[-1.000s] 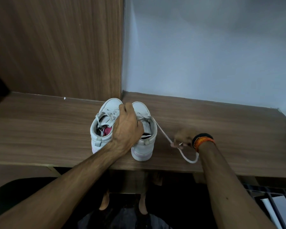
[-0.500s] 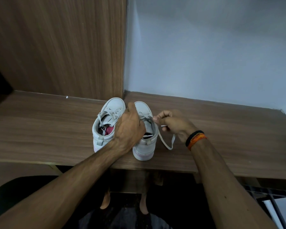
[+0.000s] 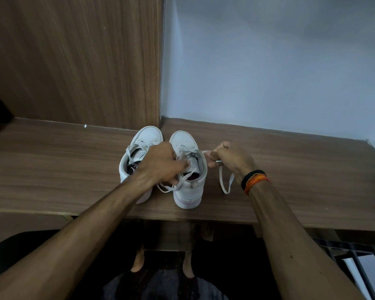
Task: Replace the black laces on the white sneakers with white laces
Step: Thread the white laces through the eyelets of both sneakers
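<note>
A: Lace (image 3: pixel 223 180) is being pinched near its tip in the right hand (image 3: pixel 230 161), fingers curled around it just beside the right shoe (image 3: pixel 188 169); the slack is hanging in a loop onto the table (image 3: pixel 290 169).

B: And the left hand (image 3: pixel 160 165)?

A: It is reaching over both shoes, thumb pressing into the right shoe's opening, fingers curling over the other lace end, which is trailing out between the shoes.

B: How should the threading go?

A: I'd judge: keeping the tip stiff and short in the grip, aiming at the top eyelet while the left is steadying the collar.

B: Arm pose?

A: Both forearms are stretching forward, the right wrist, wearing bands (image 3: pixel 254 180), bending inward.

B: Left shoe (image 3: pixel 139 152)?

A: Standing laced in white, touching its mate.
</note>
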